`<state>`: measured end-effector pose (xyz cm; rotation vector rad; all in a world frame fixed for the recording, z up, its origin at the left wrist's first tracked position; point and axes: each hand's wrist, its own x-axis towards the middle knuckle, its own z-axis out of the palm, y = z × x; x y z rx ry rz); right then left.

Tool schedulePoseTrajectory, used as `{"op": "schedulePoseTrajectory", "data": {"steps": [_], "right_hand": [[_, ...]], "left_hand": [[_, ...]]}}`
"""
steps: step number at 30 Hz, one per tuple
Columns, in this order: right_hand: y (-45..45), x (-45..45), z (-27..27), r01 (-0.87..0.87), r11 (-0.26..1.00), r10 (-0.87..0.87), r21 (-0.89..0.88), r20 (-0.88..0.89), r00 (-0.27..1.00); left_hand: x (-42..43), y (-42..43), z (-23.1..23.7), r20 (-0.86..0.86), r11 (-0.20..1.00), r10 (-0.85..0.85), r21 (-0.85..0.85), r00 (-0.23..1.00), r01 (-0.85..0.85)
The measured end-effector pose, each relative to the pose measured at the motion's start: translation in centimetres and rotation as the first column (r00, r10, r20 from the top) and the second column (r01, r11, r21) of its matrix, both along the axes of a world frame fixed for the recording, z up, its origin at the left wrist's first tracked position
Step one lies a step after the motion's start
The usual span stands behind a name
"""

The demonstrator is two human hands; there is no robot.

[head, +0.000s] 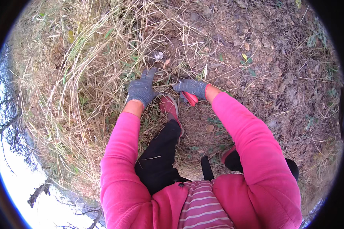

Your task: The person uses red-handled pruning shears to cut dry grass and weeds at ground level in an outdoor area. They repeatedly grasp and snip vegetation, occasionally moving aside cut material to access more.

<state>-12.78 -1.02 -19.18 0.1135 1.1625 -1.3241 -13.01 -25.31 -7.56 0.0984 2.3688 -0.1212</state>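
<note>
My left hand, in a grey knit glove, reaches down at the edge of the long dry grass. Its fingers point forward and its thumb stands apart; I see nothing gripped in it. Across a small gap is my right hand, also gloved in grey with a red cuff. It is closed around a red tool handle, whose working end I cannot make out. Thin dry stalks cross the ground between the two hands. Just below them is my red shoe.
Leaf litter and bare soil spread to the right, with a few small green weeds. A pale scrap lies ahead of my left hand. Bare tree branches show at the left rim. A black strap hangs at my waist.
</note>
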Motion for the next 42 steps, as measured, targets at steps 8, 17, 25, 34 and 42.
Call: {"op": "schedulePoseTrajectory", "data": {"steps": [8,17,25,34,42], "right_hand": [[-1.6,0.9,-0.4,-0.358,0.92,0.391,0.158,-0.305,0.869],[5.6,4.9,2.5,-0.101,0.995,0.1,-0.005,-0.086,0.991],[2.8,3.0,2.9,-0.145,0.988,0.132,-0.053,-0.2,0.971],[-0.3,-0.4,0.5,-0.191,0.981,0.185,-0.022,-0.165,0.969],[0.0,1.5,0.9,-0.079,0.989,0.051,-0.124,-0.214,0.975]], "left_hand": [[-1.3,0.2,-6.0,0.108,0.996,0.039,-0.081,0.993,-0.03],[-1.2,1.2,-3.9,-0.064,0.998,-0.035,-0.046,0.997,0.032],[0.7,1.9,-2.4,0.044,0.997,0.08,-0.018,0.996,-0.08],[1.5,2.1,-3.0,0.024,0.998,0.006,0.07,1.0,-0.007],[4.6,-4.8,0.2,-0.267,0.993,0.031,0.12,0.963,0.001]]}}
